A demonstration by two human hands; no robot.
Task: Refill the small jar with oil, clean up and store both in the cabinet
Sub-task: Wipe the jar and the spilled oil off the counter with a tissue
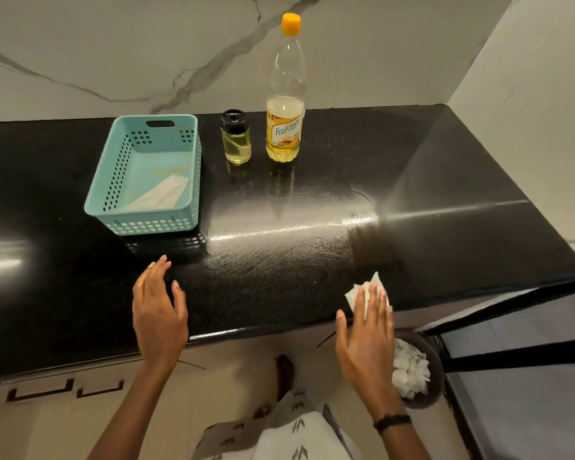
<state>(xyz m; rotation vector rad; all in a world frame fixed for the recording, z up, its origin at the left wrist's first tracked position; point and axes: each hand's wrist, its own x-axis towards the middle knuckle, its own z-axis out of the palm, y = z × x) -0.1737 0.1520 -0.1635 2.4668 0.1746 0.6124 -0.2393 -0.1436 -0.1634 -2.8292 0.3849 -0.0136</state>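
Counter (412, 167): polished black stone, wipe streaks across the middle, backed by a white veined marble wall (80, 44).
Small jar (236, 141): lidded, oil inside, upright near the back between a teal basket (153, 224) and the capped oil bottle (284, 127).
Left hand (158, 310): fingers loose, apart, holding nothing.
Right hand (367, 333): straight fingers pressing a tissue (362, 290) at the counter's front edge.
Bin (422, 401): below the counter, crumpled tissues inside.

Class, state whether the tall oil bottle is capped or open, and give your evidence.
Capped: the oil bottle stands upright on the black counter with its orange cap seated on the neck.
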